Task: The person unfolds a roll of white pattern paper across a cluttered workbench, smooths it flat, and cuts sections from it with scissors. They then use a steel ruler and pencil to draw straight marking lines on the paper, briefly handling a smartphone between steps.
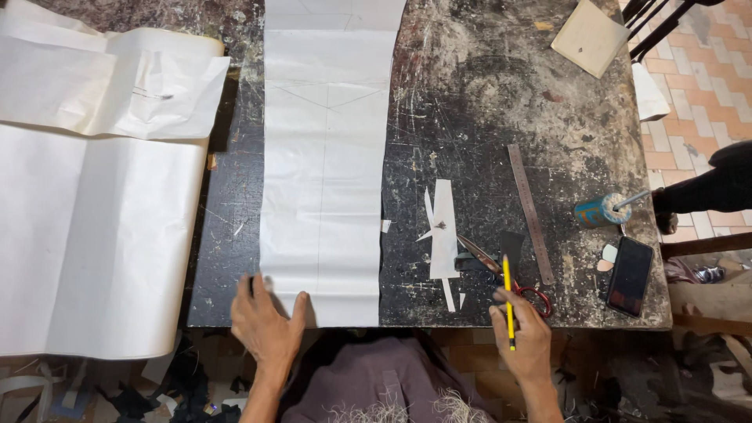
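Left hand (265,323) on paper (325,172) edge; right hand (523,335) holds pencil (507,298).

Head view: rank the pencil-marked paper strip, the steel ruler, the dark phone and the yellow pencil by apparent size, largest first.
1. Paper strip
2. Steel ruler
3. Phone and yellow pencil: unsure; the pencil looks longer, the phone wider.

Paper strip (325,172) lies mid-table (486,86), big sheets (86,235) to its left. Left hand (266,325) on strip's near edge. Right of strip: paper scraps (443,231), then scissors (501,276), ruler (530,213), w/ phone (629,275) furthest right. Right hand (523,337) w/ pencil (507,301) beside scissors.
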A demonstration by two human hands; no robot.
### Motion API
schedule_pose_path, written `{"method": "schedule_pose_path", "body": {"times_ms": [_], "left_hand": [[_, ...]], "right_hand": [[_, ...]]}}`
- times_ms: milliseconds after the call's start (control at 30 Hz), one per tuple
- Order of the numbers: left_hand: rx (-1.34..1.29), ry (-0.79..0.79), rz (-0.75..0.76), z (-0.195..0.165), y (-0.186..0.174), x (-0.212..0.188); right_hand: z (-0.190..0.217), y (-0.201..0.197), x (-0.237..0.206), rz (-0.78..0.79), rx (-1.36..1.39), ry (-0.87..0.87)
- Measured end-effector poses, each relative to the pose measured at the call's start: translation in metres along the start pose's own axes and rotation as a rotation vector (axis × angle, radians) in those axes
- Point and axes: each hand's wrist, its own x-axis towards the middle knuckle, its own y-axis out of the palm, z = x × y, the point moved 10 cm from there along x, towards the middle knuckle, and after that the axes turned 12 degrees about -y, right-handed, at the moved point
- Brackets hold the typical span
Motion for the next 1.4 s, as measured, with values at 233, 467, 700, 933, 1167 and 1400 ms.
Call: {"method": "schedule_pose_path", "body": {"times_ms": [233,467,700,933,1167,1400], "left_hand": [[-0.009,-0.341,0.178,0.031,0.020,-0.013],[-0.143,-0.536,0.250,0.030,0.010,-0.019],[-0.701,-0.679,0.167,0.039,0.000,-0.078],[-1.705,-1.184,0.172,0.059,0.050,-0.162],[-1.598,-1.100,0.503,0.011,0.070,-0.155],[-1.427,-1.195,0.589,0.061,0.051,-0.192]], "right_hand": [[-0.055,-0.020,0.057,0.107,-0.308,-0.179],[-0.067,-0.031,0.089,0.151,-0.503,-0.310],[-0.078,0.005,0.026,0.345,-0.242,-0.342],[-0.101,0.006,0.016,0.397,-0.185,-0.253],[-0.112,0.017,0.011,0.580,-0.417,-0.109],[-0.111,0.025,0.016,0.706,-0.407,0.006]]}}
